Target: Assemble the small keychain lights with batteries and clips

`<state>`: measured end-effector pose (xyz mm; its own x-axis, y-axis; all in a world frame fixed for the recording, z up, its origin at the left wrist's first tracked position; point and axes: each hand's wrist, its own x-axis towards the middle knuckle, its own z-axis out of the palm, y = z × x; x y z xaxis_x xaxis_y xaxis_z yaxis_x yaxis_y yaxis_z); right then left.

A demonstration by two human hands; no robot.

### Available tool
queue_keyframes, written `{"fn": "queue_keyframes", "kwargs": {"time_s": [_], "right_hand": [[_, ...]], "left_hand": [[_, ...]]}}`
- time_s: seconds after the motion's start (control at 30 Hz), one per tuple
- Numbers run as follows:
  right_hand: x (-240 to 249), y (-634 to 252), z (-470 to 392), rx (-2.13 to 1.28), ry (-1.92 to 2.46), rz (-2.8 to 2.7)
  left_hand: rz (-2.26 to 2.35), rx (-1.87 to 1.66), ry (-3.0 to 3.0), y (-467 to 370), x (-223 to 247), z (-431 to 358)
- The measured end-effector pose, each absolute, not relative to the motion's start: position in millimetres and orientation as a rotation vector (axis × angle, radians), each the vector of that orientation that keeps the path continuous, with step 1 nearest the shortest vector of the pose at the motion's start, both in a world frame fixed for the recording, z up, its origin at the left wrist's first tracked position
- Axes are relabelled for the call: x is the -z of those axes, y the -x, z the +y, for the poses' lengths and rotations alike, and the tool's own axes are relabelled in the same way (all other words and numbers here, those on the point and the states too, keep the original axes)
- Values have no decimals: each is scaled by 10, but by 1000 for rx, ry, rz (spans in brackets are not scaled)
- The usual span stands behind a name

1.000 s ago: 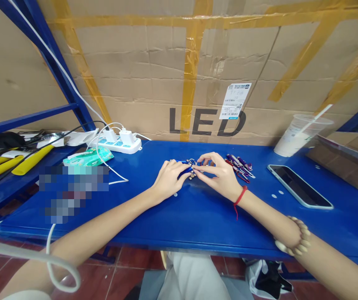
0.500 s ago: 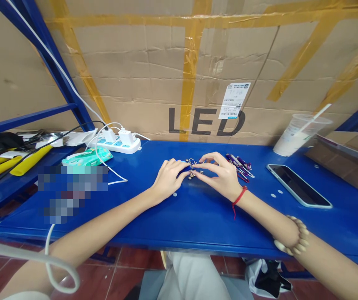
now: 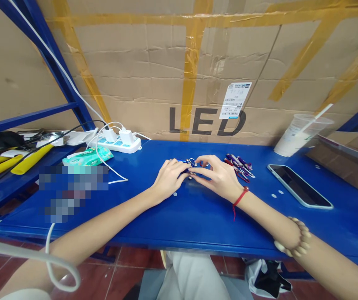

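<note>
My left hand (image 3: 169, 180) is closed in a pinch on a small blue piece (image 3: 183, 161), which pokes out past its fingers. A small metal ring (image 3: 192, 161) shows beside the fingertips. Opposite it, my right hand (image 3: 221, 179) has thumb and fingers pinched together, meeting the left fingertips; what lies between them is too small and hidden to name. Just behind the right hand is a pile of slim purple and red pieces with metal clips (image 3: 239, 166) on the blue table (image 3: 197, 221).
A phone (image 3: 299, 186) lies at the right, with a plastic cup with a straw (image 3: 291, 135) and a cardboard box (image 3: 344, 166) beyond. At the left are a white power strip (image 3: 121, 143), a green tissue pack (image 3: 86, 156) and loose white cable. A taped carton stands behind.
My right hand's fingers have shifted slightly left and closed in on the left fingertips. Small gold-coloured bits below the fingertips are now mostly covered. My left hand stays nearly still.
</note>
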<state>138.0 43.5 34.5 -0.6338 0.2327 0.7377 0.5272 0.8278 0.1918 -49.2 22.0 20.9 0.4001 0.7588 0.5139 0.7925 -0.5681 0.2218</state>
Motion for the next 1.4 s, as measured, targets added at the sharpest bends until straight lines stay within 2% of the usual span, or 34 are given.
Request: {"fn": "queue_keyframes", "kwargs": {"time_s": [0.37, 0.57, 0.67, 1.23, 1.4], "right_hand": [[-341, -1386, 449, 499, 570, -2258], [-358, -1394, 457, 415, 640, -2212], [-345, -1392, 467, 397, 672, -2224], [-215, -1386, 530, 169, 865, -2607], [-191, -1376, 544, 136, 874, -2631]], "left_hand": [[-1454, 786, 2600, 493, -198, 246], [-1310, 385, 2516, 590, -239, 330], [-1237, 292, 2469, 612, -293, 328], [-1485, 641, 2286, 625, -211, 317], [-1589, 650, 2322, 578, -194, 295]]}}
